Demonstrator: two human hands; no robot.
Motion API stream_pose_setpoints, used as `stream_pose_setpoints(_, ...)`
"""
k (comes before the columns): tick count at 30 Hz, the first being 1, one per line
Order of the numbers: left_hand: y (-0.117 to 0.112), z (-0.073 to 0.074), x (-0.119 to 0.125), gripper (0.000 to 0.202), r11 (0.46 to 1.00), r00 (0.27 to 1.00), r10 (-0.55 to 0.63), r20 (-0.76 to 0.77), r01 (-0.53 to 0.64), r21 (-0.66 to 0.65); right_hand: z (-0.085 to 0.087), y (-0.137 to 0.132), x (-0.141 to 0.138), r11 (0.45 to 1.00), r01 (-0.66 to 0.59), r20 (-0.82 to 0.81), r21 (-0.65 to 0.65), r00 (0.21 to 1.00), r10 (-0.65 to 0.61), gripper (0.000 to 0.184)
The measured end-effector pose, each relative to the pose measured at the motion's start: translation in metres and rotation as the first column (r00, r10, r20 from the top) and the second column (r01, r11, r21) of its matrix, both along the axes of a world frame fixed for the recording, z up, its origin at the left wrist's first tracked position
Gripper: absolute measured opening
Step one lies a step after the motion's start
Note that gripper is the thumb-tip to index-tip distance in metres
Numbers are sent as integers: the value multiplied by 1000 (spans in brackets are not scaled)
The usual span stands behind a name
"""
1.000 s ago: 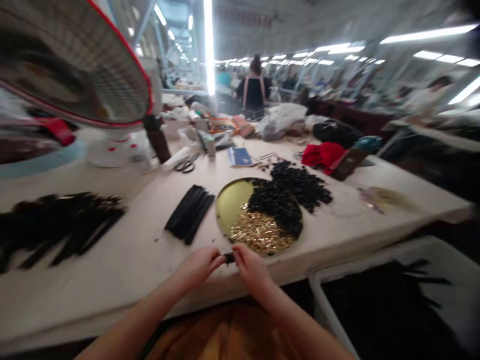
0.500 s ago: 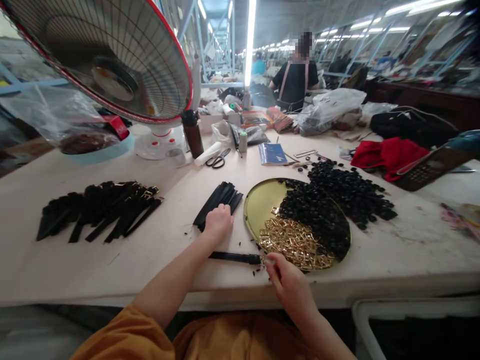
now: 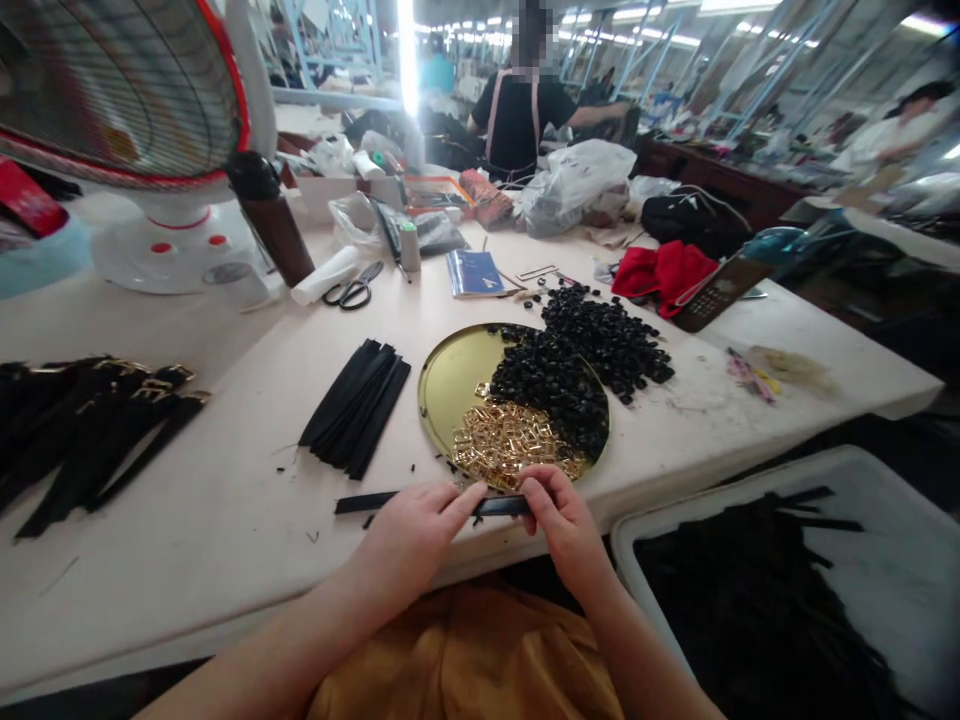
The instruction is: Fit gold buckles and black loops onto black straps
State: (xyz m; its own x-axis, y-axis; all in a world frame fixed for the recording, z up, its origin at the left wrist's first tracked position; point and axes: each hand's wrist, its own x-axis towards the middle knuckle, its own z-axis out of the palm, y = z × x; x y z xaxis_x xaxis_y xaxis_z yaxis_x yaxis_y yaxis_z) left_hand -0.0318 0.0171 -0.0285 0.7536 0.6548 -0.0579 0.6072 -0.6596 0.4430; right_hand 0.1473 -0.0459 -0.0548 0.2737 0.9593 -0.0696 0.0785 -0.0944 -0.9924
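Observation:
A black strap (image 3: 502, 506) lies crosswise near the table's front edge, its left end (image 3: 360, 502) on the tabletop. Over its middle is my left hand (image 3: 424, 520), index finger stretched along it and the other fingers closed around it. My right hand (image 3: 562, 515) pinches the strap's right end between thumb and fingers; whatever sits at that tip is hidden. Just beyond my hands, a round gold tray (image 3: 454, 370) holds small gold buckles (image 3: 506, 440) and small black loops (image 3: 555, 390). To the left lies a stack of black straps (image 3: 356, 405).
More black loops (image 3: 600, 335) are heaped beside the tray. Straps with gold buckles (image 3: 90, 430) lie at left. Behind are scissors (image 3: 354, 287), a blue booklet (image 3: 474, 273), a bottle (image 3: 274, 225) and a fan (image 3: 120, 100). A white bin (image 3: 892, 500) with black straps stands at lower right.
My left hand has left the strap stack and come down to the strap by my right hand. The view has swung right, bringing more of the bin into sight.

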Motion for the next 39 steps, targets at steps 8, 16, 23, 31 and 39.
stream_pose_setpoints(8, -22, 0, 32, 24, 364, 874, 463, 145, -39, -930, -13, -7, 51, 999, 39, 325, -22, 945, -30, 28)
stream_pose_setpoints(16, -24, 12, 41, 35, -107, 649, 760, 25, 163, -981, -13, 32, 110, 969, 110, 934, -222, 310, 179, 19)
stream_pose_setpoints(23, -22, 16, 40, 38, -134, 605, 796, 10, 192, -972, -13, 42, 105, 975, 48, 942, -219, 272, 198, 8)
stream_pose_setpoints(31, -12, 11, 46, 37, -125, 635, 772, 29, 197, -972, -5, 18, 71, 980, -92, 32, -179, 995, 99, 26)
stream_pose_setpoints(39, -7, 7, 47, 37, -165, 637, 771, 5, 206, -965, -11, 9, 39, 963, -5, -530, -268, 836, -143, 29)
